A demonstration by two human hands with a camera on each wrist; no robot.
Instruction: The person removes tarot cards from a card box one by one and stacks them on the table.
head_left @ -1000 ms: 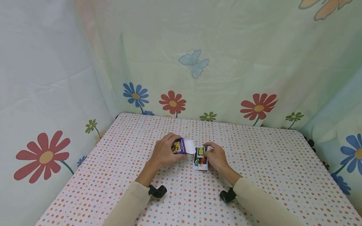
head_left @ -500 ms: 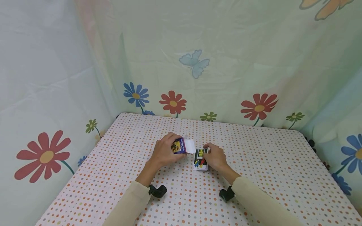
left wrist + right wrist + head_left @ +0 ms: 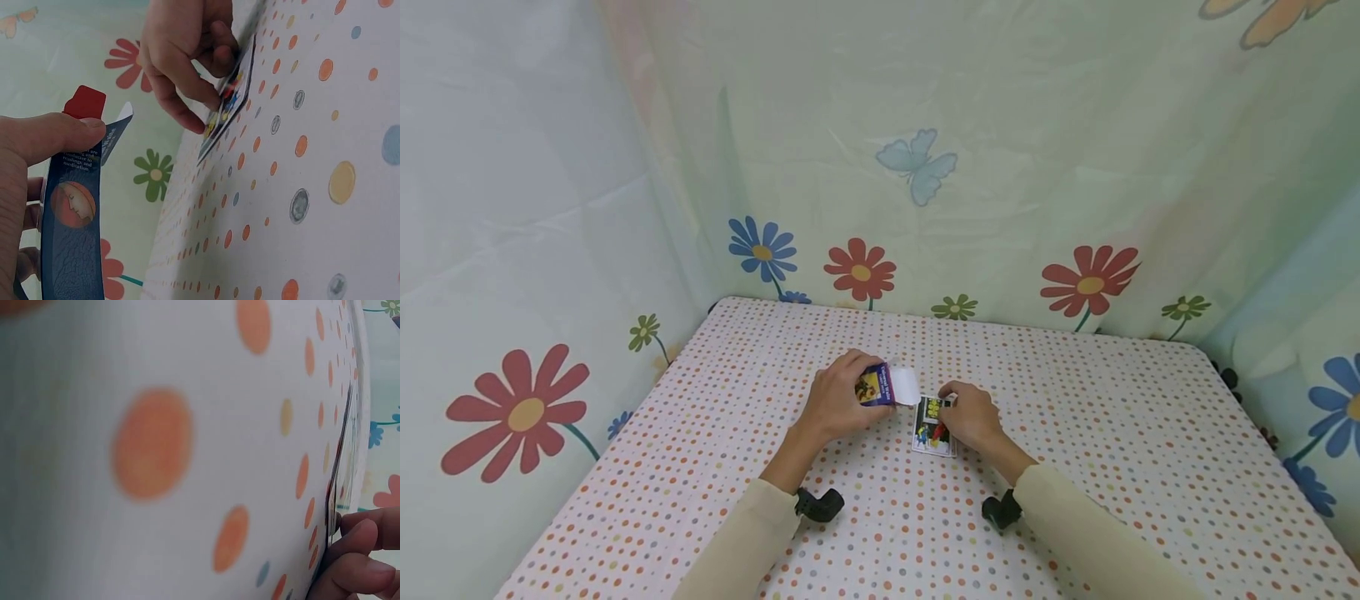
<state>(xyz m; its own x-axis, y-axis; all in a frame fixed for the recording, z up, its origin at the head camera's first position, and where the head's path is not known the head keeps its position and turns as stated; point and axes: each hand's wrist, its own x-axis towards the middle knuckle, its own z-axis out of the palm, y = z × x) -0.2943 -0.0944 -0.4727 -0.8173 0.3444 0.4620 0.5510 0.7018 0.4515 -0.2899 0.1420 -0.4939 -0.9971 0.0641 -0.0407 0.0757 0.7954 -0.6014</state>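
My left hand (image 3: 837, 396) grips a small blue-purple card box (image 3: 872, 388) with a yellow picture and printed lettering. The box's white end flap (image 3: 906, 387) stands out open towards the right. On its side, the left wrist view shows a round face picture (image 3: 74, 205) and a red tab (image 3: 86, 103). Just right of the box, a thin set of picture cards (image 3: 931, 435) lies on the cloth. My right hand (image 3: 973, 417) pinches the cards near their far right part, with bent fingers (image 3: 353, 575) at their edge in the right wrist view.
A dotted cloth (image 3: 737, 375) covers the table. Behind and beside it hang curtains (image 3: 985, 125) printed with flowers and butterflies. A black wrist camera (image 3: 820, 505) sits at the left sleeve, and another camera (image 3: 1002, 510) at the right.
The cards and my right fingers have shifted slightly nearer to me; the cards' near edge now sits a little askew. My left hand keeps the box almost in place.
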